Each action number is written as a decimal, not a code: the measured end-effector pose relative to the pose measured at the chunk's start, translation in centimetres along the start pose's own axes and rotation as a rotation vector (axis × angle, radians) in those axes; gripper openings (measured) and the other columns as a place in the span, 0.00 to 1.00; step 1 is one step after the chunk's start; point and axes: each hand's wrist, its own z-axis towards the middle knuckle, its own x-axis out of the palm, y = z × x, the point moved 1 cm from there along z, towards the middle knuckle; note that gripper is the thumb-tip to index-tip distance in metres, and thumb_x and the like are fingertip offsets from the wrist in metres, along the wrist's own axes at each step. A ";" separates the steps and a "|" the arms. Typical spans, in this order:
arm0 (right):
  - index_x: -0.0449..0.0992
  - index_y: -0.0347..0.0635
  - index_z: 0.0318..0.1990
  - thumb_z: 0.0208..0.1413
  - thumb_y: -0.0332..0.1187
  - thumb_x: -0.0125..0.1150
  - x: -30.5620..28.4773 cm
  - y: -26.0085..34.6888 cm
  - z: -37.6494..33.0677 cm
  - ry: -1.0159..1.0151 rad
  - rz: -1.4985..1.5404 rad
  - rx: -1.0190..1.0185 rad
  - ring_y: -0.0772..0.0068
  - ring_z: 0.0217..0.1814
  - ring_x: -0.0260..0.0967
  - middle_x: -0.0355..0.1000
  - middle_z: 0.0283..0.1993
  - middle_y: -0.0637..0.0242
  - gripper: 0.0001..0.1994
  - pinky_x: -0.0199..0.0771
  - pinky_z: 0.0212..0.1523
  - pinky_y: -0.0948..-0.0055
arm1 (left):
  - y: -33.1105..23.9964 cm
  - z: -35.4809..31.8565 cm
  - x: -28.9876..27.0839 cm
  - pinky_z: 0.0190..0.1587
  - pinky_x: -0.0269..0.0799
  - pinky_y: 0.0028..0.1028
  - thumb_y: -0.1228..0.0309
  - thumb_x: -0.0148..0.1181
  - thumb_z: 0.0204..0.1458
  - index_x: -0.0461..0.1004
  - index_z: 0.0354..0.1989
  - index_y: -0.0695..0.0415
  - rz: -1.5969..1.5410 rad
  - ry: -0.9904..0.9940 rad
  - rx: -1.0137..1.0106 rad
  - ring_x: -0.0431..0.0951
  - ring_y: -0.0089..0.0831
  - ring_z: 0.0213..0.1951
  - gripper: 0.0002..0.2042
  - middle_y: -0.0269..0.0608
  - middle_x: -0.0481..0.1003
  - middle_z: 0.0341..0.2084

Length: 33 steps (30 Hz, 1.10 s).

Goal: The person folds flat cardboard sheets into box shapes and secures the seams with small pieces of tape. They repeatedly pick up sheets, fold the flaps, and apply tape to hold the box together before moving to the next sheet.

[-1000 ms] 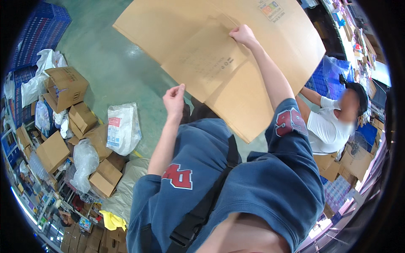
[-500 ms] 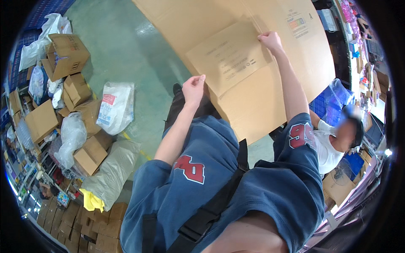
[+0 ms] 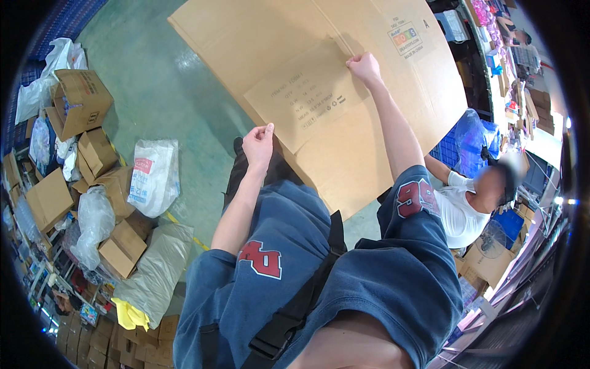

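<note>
A large brown cardboard box (image 3: pixel 344 166) with printed markings fills the area before me. Over its surface lies or hangs a thin see-through sheet (image 3: pixel 307 89), with print showing through; its exact kind I cannot make out. My left hand (image 3: pixel 258 147) is closed in a pinch at the sheet's near-left edge, by the box's edge. At the opposite edge, my right hand (image 3: pixel 367 67) pinches the sheet over the cardboard. Whether the sheet touches the box I cannot tell.
On the left, open cartons (image 3: pixel 83 104), a white woven sack (image 3: pixel 155 178) and a grey sack (image 3: pixel 153 273) crowd the green floor (image 3: pixel 160 80). A person in a white shirt (image 3: pixel 458 215) is close on my right, near a blue crate (image 3: pixel 448 147). Loaded shelves (image 3: pixel 491 61) stand beyond.
Both hands and the box have shifted left in the picture, as has most of the surroundings. The hands keep their pinch on the sheet. The person on the right shows more.
</note>
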 end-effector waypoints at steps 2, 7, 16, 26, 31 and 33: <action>0.86 0.43 0.34 0.44 0.36 0.65 0.0 0.5 -0.3 -0.050 -0.072 -0.040 0.53 0.45 0.79 0.80 0.38 0.51 0.11 0.77 0.50 0.61 | -0.3 0.0 0.1 0.27 0.63 0.22 0.61 0.70 0.53 0.81 0.31 0.64 0.037 -0.006 0.009 0.64 0.16 0.21 0.15 0.26 0.71 0.17; 0.82 0.38 0.36 0.47 0.34 0.63 0.4 2.9 -1.7 -0.093 -0.398 -0.111 0.50 0.51 0.75 0.77 0.44 0.51 0.11 0.73 0.54 0.59 | -1.8 0.0 0.1 0.33 0.70 0.33 0.55 0.73 0.47 0.73 0.25 0.61 0.438 -0.049 0.105 0.73 0.33 0.25 0.21 0.40 0.74 0.20; 0.66 0.31 0.55 0.55 0.31 0.57 6.0 4.3 -7.3 -0.394 -0.390 -0.498 0.44 0.63 0.63 0.67 0.57 0.46 0.21 0.63 0.64 0.53 | 0.2 0.8 -2.7 0.39 0.72 0.31 0.44 0.73 0.45 0.68 0.33 0.61 0.461 0.093 0.028 0.73 0.32 0.31 0.30 0.40 0.73 0.27; 0.51 0.29 0.72 0.65 0.49 0.48 11.5 7.6 -10.4 -0.387 -0.045 -0.504 0.48 0.81 0.35 0.43 0.77 0.43 0.37 0.35 0.78 0.51 | 4.6 1.3 -5.7 0.33 0.72 0.24 0.51 0.61 0.60 0.70 0.49 0.65 0.320 0.546 -0.106 0.75 0.23 0.29 0.25 0.40 0.77 0.31; 0.48 0.28 0.72 0.65 0.50 0.48 9.6 9.7 -2.2 -0.496 0.023 -0.252 0.49 0.82 0.33 0.41 0.78 0.44 0.39 0.32 0.79 0.52 | 6.2 1.1 -10.7 0.33 0.72 0.24 0.48 0.58 0.61 0.69 0.52 0.66 0.429 0.445 -0.270 0.77 0.26 0.30 0.28 0.44 0.78 0.35; 0.47 0.28 0.72 0.65 0.51 0.47 11.0 11.8 -3.1 -0.534 -0.013 -0.279 0.48 0.82 0.32 0.40 0.78 0.44 0.39 0.31 0.79 0.53 | 6.8 0.8 -12.7 0.33 0.72 0.24 0.48 0.58 0.61 0.69 0.52 0.66 0.436 0.408 -0.329 0.77 0.26 0.30 0.29 0.44 0.78 0.35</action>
